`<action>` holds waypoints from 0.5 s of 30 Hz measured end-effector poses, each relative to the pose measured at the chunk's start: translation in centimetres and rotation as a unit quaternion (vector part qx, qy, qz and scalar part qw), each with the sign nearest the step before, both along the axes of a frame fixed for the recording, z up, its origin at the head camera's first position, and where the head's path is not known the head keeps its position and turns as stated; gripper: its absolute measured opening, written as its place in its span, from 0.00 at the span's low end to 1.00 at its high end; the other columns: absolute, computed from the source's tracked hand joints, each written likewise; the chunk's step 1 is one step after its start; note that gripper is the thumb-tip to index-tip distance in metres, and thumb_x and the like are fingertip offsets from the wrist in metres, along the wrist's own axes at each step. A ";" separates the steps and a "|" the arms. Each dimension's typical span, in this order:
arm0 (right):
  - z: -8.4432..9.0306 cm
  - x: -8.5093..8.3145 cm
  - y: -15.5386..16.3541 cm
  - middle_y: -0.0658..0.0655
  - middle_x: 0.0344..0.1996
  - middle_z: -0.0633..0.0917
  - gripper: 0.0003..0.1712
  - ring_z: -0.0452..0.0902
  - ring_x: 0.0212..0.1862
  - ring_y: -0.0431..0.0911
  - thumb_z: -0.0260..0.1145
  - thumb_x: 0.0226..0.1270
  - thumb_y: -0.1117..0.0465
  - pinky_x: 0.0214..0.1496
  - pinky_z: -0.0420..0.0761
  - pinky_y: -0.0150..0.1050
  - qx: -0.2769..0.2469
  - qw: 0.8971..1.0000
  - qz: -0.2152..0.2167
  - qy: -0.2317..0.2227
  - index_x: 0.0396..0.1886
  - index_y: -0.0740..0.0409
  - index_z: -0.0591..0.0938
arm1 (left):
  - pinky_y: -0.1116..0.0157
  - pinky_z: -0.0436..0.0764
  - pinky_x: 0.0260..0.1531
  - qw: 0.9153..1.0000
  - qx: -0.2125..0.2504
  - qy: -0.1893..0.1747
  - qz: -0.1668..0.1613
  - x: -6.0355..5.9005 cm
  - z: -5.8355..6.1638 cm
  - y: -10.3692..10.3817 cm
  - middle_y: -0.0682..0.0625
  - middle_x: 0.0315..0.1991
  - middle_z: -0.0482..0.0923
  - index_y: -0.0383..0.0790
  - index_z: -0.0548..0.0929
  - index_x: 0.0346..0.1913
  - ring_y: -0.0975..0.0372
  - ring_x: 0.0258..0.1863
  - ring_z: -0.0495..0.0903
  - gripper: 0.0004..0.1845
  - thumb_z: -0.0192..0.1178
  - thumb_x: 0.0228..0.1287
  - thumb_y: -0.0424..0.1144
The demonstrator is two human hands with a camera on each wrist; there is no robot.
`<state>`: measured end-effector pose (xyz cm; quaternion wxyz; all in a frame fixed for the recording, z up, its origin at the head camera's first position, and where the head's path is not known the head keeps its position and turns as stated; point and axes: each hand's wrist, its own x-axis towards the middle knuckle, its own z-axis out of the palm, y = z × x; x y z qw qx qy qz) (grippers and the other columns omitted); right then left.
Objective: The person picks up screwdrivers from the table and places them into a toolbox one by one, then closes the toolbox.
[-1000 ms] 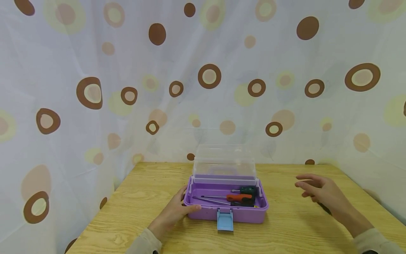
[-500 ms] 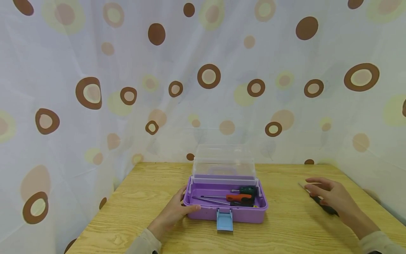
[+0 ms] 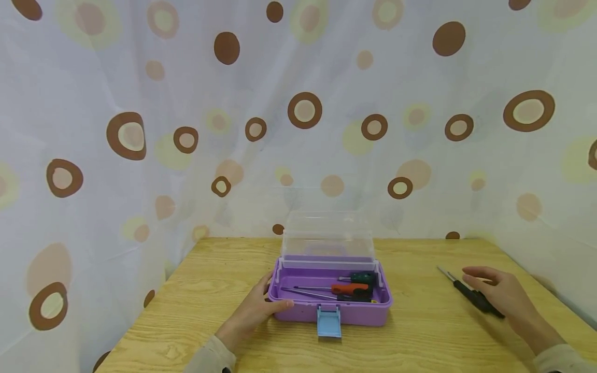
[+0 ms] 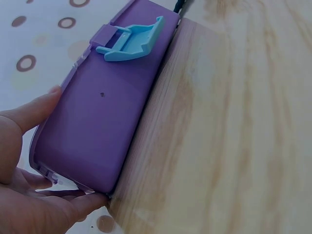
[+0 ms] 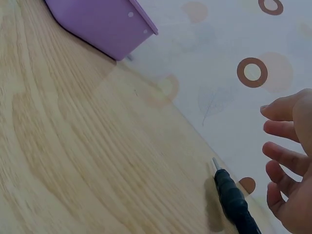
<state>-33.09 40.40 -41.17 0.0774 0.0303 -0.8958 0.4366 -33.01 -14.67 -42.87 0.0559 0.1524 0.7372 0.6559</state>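
A purple toolbox (image 3: 359,315) stands on the table with its clear lid (image 3: 328,241) raised and blue latch (image 3: 329,324) hanging down. My left hand (image 3: 254,308) holds its left front corner, thumb on the front rim and fingers along the side, as the left wrist view confirms. Inside lie screwdrivers with a green handle (image 3: 362,278), a red-orange handle (image 3: 350,288) and a black handle (image 3: 347,298). Right of the box, a black-handled screwdriver (image 3: 470,296) lies on the table; a second shaft seems to show beside it. Close by, my right hand (image 3: 508,298) hovers, fingers loosely bent, holding nothing.
The wooden table (image 3: 205,269) runs back to a white curtain (image 3: 261,77) patterned with brown and yellow circles. This curtain also borders the table's left and right sides.
My right hand has drawn back to the right, uncovering the black-handled screwdriver that it hid earlier. The left hand and the toolbox keep their places.
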 end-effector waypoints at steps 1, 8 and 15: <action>-0.2 -0.1 0.1 0.79 0.70 0.67 0.38 0.73 0.60 0.69 0.58 0.80 0.41 0.49 0.81 0.61 0.011 1.000 -0.002 0.002 0.69 0.71 0.74 | 0.40 0.61 0.70 1.000 0.000 0.000 0.001 0.0 0.0 0.0 0.26 0.77 0.53 0.34 0.47 0.83 0.33 0.74 0.57 0.55 0.74 0.63 0.37; -1.9 -1.0 0.8 0.86 0.66 0.65 0.32 0.61 0.61 0.83 0.60 0.80 0.45 0.51 0.69 0.77 0.149 0.987 -0.011 0.051 0.59 0.72 0.82 | 0.41 0.62 0.70 1.000 -0.003 0.004 0.005 0.1 -0.1 -0.2 0.26 0.77 0.54 0.34 0.48 0.83 0.34 0.74 0.58 0.55 0.75 0.63 0.37; -2.9 -0.9 1.1 0.84 0.58 0.75 0.26 0.63 0.61 0.79 0.63 0.78 0.46 0.53 0.58 0.78 0.227 0.972 -0.015 0.058 0.47 0.68 0.89 | 0.41 0.64 0.70 1.000 -0.002 0.001 0.000 0.0 -0.2 -0.2 0.26 0.77 0.54 0.34 0.47 0.83 0.35 0.74 0.59 0.54 0.73 0.65 0.37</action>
